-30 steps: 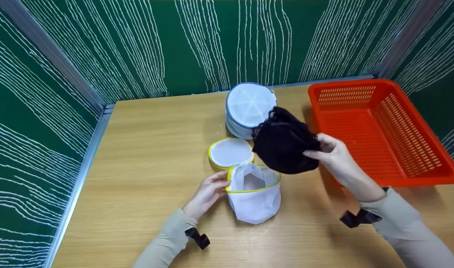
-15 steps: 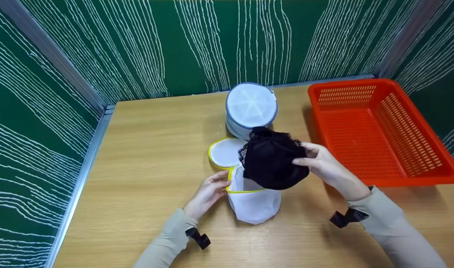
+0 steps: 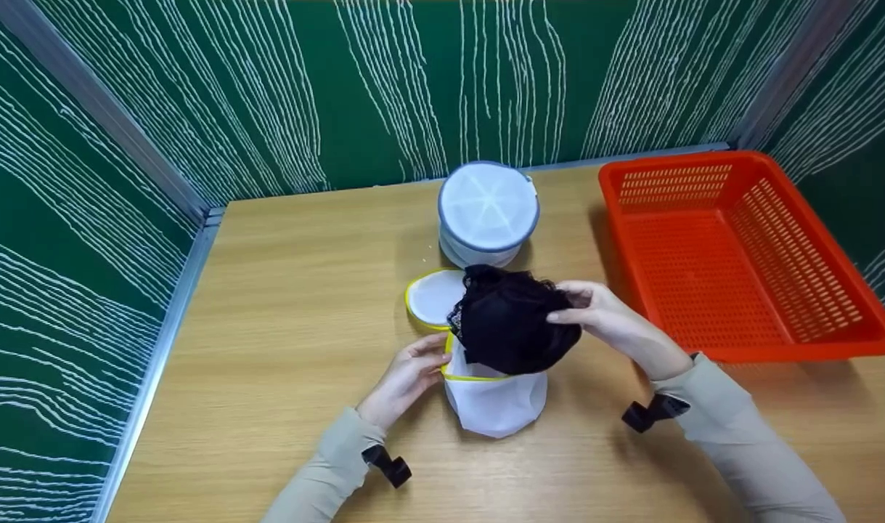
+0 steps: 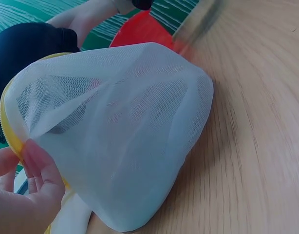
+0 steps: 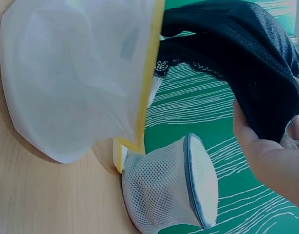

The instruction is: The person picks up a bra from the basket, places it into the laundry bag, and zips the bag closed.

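Observation:
In the head view, a black lace-trimmed bra (image 3: 518, 323) hangs just above the mouth of a white mesh laundry bag (image 3: 496, 407). My right hand (image 3: 616, 319) pinches the bra by its right side, thumb in front. The bag stands open on the table, its yellow-zipped rim partly hidden by the bra. My left hand (image 3: 407, 374) pinches that rim on the left, which the left wrist view shows with thumb and finger on the zip edge. Behind the rim lies the bag's round white lid (image 3: 435, 296) with yellow edging. From the right wrist view, the bra's lace edge reaches the bag's mouth.
A second mesh laundry bag (image 3: 488, 207), blue-rimmed with its round top closed, stands behind at the table's back. To the right sits a red plastic basket (image 3: 703, 283). Green walls with white lines border the wooden table (image 3: 282, 305).
My right hand has carried the bra leftward and down, from the right of the bag to over its mouth. My left hand has stayed on the bag's rim.

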Motion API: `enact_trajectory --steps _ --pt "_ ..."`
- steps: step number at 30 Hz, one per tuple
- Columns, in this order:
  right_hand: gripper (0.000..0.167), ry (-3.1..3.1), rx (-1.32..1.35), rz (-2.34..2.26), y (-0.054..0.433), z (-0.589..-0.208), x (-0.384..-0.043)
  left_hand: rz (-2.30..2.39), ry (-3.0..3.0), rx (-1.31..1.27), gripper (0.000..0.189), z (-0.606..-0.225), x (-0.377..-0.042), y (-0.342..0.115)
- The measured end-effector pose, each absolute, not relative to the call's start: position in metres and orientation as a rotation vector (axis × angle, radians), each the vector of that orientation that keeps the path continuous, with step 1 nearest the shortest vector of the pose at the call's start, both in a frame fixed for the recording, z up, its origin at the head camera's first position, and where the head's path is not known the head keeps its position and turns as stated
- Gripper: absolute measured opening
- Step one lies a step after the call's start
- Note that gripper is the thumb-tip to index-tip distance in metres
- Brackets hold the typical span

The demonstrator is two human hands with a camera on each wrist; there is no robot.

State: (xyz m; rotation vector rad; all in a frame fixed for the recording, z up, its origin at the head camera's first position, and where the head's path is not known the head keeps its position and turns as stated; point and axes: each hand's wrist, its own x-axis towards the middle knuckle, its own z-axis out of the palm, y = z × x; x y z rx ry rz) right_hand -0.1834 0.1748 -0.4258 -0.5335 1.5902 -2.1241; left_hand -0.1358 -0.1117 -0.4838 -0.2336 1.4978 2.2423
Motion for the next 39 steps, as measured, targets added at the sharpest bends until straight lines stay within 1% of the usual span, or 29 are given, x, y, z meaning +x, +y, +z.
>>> enact_trajectory --steps 4,9,15,19,25,30,39 --pt "0.036 1.631 -0.514 -2.110 0.170 -0.432 -0.185 2.244 1.494 -0.238 0.039 -0.484 -0.135 -0.110" --pt "0.037 1.847 -0.497 -2.019 0.164 -0.438 -0.185 2.288 1.449 -0.238 0.027 -0.484 -0.135 -0.109" --pt "0.033 2.008 -0.542 -1.910 0.164 -0.444 -0.185 2.317 1.390 -0.212 0.029 -0.482 -0.135 -0.112" --pt "0.029 2.019 -0.604 -1.867 0.166 -0.447 -0.185 2.318 1.385 -0.215 0.033 -0.480 -0.137 -0.113" --pt "0.018 2.103 -0.755 -1.758 0.168 -0.451 -0.184 2.334 1.367 -0.261 0.039 -0.476 -0.138 -0.114" --pt "0.017 2.120 -0.914 -1.710 0.169 -0.452 -0.182 2.362 1.349 -0.266 0.038 -0.473 -0.138 -0.116" --pt "0.017 2.098 -1.067 -1.538 0.170 -0.450 -0.180 2.415 1.368 -0.231 0.038 -0.469 -0.139 -0.117"
